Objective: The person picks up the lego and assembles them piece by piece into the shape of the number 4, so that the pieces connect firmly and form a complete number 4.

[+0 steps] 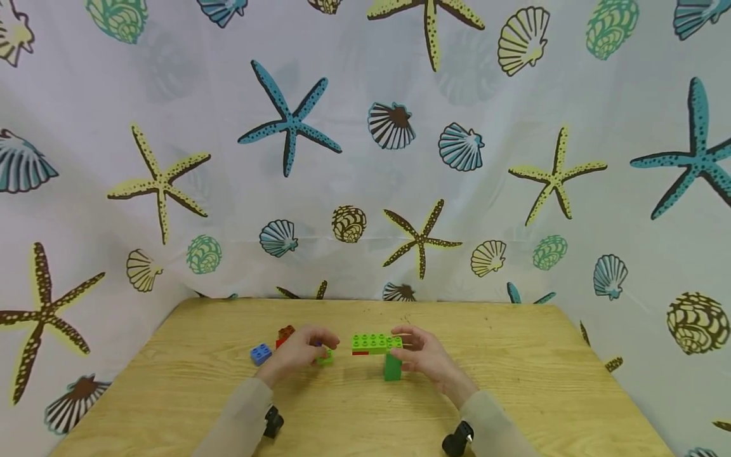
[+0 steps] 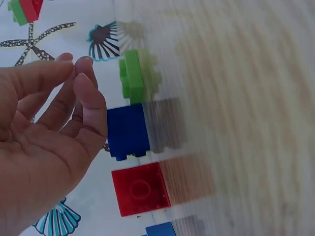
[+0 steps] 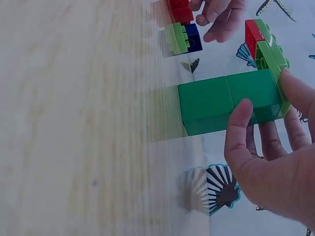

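Note:
My right hand (image 1: 432, 362) grips a small toy-brick build, its thumb against the green column (image 3: 221, 104) and other fingers round the far side. On top of that column lie light green bricks (image 1: 368, 343), reaching out to the left. A red brick (image 3: 253, 38) sits under their outer end. My left hand (image 1: 301, 351) holds nothing; its fingers are loosely bent. Close beside it are a light green brick (image 2: 134, 77), a dark blue brick (image 2: 128, 131) and a red brick (image 2: 141, 189).
Further left on the wooden table (image 1: 508, 381) lies another blue brick (image 1: 261, 354), with an orange-brown brick (image 1: 286, 331) behind it. A cloth (image 1: 354, 178) printed with shells and starfish hangs behind and at the sides of the table.

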`<state>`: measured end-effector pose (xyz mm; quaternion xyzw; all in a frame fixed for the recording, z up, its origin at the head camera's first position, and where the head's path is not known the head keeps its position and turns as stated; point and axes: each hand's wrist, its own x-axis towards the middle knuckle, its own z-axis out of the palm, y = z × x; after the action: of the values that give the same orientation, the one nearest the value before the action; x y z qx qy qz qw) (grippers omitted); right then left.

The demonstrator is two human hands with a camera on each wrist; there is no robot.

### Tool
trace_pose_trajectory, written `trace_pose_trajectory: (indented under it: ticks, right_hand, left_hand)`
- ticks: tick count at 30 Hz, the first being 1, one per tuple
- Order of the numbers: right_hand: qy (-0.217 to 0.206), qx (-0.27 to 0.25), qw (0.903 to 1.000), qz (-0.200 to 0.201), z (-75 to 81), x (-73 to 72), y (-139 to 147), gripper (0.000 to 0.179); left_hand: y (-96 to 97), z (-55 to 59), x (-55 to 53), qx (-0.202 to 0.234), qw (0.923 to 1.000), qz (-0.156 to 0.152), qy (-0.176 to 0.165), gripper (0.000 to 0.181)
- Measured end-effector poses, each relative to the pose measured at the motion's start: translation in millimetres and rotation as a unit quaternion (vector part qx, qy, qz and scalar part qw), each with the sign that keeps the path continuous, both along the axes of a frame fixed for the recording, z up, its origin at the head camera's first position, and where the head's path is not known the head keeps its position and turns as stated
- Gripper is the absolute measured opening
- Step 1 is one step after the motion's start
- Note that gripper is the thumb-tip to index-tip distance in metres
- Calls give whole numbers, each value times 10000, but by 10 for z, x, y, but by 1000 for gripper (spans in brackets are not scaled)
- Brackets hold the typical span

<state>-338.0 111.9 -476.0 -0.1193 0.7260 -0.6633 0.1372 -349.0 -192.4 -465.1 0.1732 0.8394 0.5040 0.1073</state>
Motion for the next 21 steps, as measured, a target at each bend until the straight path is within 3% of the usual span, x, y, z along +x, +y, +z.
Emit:
trace_pose_trajectory:
  ticks: [8,14,21]
  right_hand:
    - [-106,-117,9999,35,-36,-11,-10,50]
    - [-257,-388,9989,101,-44,-10,5,51]
    - [-450,-686,9963,256,-39,-17,29,55]
  left_hand:
    - [-85,-112,-80,-698,9965,141,434,35]
    - [-85,-126,-148,-973,9942,39,451,41]
    - [-35,-139,-167,-1358,9895,138,479,48]
